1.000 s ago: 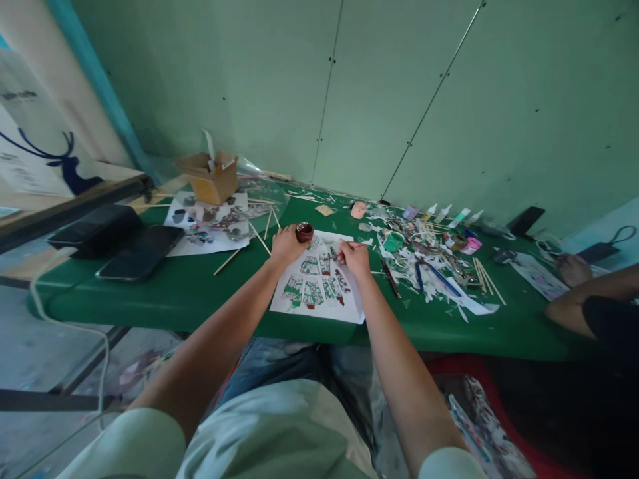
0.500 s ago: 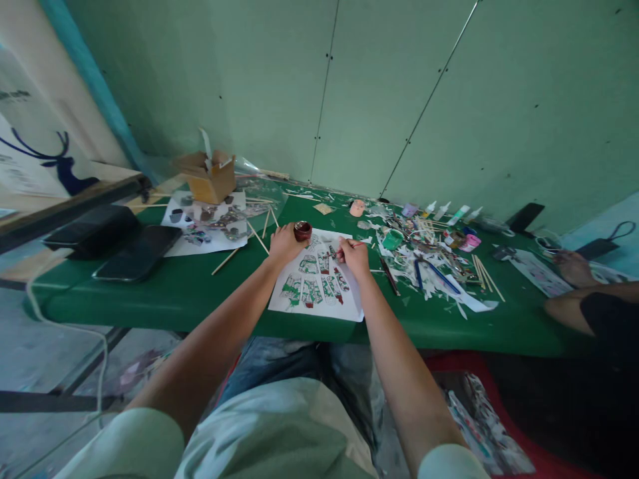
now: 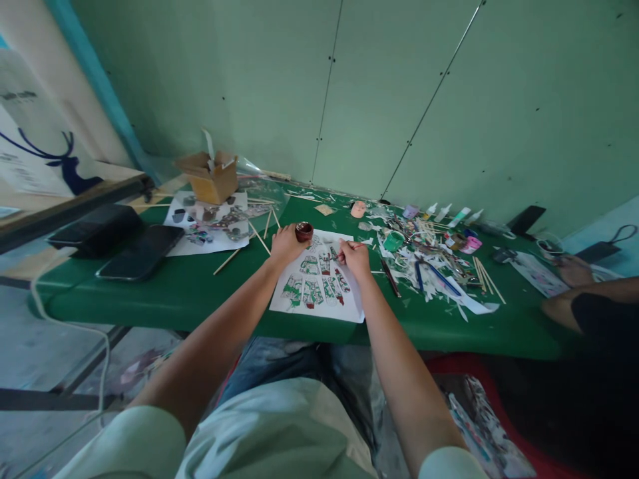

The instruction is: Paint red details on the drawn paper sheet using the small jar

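A white sheet of paper (image 3: 344, 313) lies on the green-covered table before me, bearing several printed shapes coloured green and dark red. At its upper left, my left hand (image 3: 288, 244) is closed around a small paint jar (image 3: 304, 231) with dark red inside. Over the right part of the sheet, my right hand (image 3: 354, 258) pinches a thin paintbrush (image 3: 360, 246) with a reddish handle. The brush tip is close to one of the upper printed shapes; whether it touches the paper is too small to tell.
Paper scraps, blue-handled pliers (image 3: 439, 276), an open green paint jar (image 3: 394, 240) and glue bottles crowd the right. Left are a small cardboard box (image 3: 212, 179), wooden sticks and a black phone (image 3: 141, 253). Another person's arm (image 3: 574, 286) rests at the far right.
The view has shifted very slightly. Both hands keep their places over the sheet, still holding the paint jar and the paintbrush.
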### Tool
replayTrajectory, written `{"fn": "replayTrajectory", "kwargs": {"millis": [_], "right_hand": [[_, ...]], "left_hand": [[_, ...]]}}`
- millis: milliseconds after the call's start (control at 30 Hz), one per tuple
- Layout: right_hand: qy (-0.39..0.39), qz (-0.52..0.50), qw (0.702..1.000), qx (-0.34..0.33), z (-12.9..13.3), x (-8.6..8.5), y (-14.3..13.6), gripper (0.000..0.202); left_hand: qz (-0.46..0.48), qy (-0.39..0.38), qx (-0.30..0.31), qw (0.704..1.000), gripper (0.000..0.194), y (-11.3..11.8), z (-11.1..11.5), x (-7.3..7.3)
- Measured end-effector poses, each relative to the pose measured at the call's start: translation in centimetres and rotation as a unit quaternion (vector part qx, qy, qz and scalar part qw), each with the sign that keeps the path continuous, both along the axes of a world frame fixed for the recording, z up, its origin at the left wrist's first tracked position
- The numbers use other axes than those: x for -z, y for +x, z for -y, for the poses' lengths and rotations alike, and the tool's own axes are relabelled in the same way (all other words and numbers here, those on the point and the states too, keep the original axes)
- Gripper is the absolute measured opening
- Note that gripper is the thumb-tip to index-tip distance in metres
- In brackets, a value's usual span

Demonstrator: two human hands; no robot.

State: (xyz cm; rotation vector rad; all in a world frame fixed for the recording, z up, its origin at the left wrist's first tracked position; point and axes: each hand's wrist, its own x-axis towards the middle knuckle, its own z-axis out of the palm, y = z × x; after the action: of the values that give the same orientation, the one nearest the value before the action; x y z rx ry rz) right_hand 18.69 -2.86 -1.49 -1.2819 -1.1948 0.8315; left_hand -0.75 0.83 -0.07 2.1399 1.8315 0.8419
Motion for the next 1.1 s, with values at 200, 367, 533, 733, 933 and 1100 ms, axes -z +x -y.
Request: {"fn": "replayTrajectory", "kwargs": {"millis": [200, 367, 533, 733, 933, 1100], "right_hand": [[0.000, -0.014, 1.000, 0.005, -0.08, 0.11, 0.04, 0.039], [-0.005, -0.009, 1.000, 0.007, -0.19, 0.23, 0.10, 0.038], [-0.008, 0.009, 1.000, 0.010, -0.16, 0.17, 0.11, 0.038], [0.001, 0.012, 1.000, 0.013, 0.05, -0.01, 0.05, 0.038], [-0.008, 0.001, 1.000, 0.016, 0.20, -0.25, -0.12, 0.037], [0.001, 0.008, 1.000, 0.008, 0.33, -0.35, -0.17, 0.038]], "left_hand": [[-0.001, -0.002, -0.003, 1.000, 0.052, 0.02, 0.04, -0.04], [-0.012, 0.005, -0.006, 1.000, 0.053, 0.05, -0.04, 0.09], [-0.010, 0.006, -0.003, 1.000, 0.053, 0.03, -0.07, 0.11], [-0.006, 0.005, -0.001, 1.000, 0.052, -0.03, -0.05, 0.05], [-0.003, 0.009, 0.002, 1.000, 0.052, -0.08, -0.03, 0.02], [-0.004, 0.011, 0.001, 1.000, 0.051, -0.08, 0.01, -0.03]]}}
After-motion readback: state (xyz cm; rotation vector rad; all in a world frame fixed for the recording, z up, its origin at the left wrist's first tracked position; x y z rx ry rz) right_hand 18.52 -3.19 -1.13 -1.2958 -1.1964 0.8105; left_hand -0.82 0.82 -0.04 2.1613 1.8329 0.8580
